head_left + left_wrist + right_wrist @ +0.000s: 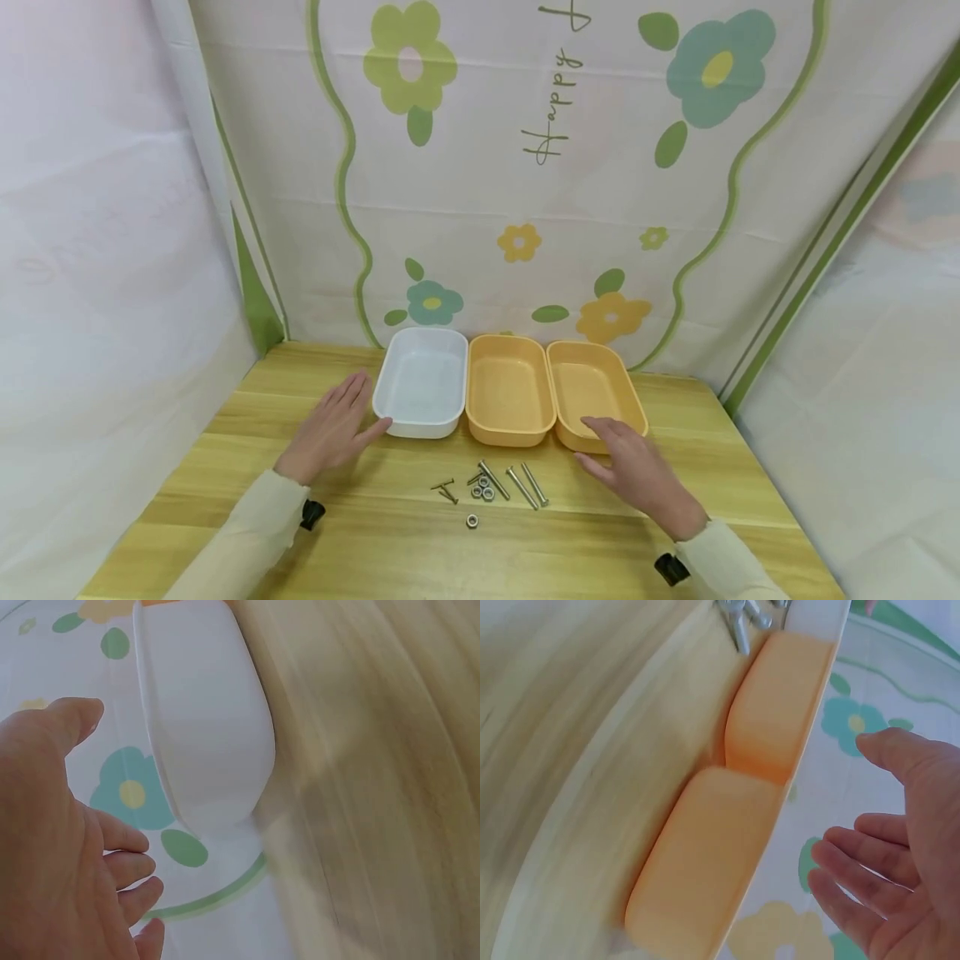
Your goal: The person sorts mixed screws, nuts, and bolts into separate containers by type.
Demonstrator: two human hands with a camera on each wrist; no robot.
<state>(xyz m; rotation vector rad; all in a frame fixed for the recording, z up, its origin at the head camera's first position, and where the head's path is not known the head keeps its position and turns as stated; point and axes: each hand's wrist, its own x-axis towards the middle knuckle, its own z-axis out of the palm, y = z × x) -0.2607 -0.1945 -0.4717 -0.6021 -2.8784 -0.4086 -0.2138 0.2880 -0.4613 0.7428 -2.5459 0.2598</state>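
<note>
I see a hand could pass over the bench [390, 562] at bottom centre, below the lone nut [472, 526]. Mid-frame, bolts [522, 488] lie in the way, and behind them the white tray [420, 383], middle orange tray [512, 392] and right orange tray [592, 392] form a close row, reachable through their open tops. The floral cloth [450, 183] walls off the rear. The left hand [330, 429] and right hand [645, 471] crowd the row's outer ends.
</note>
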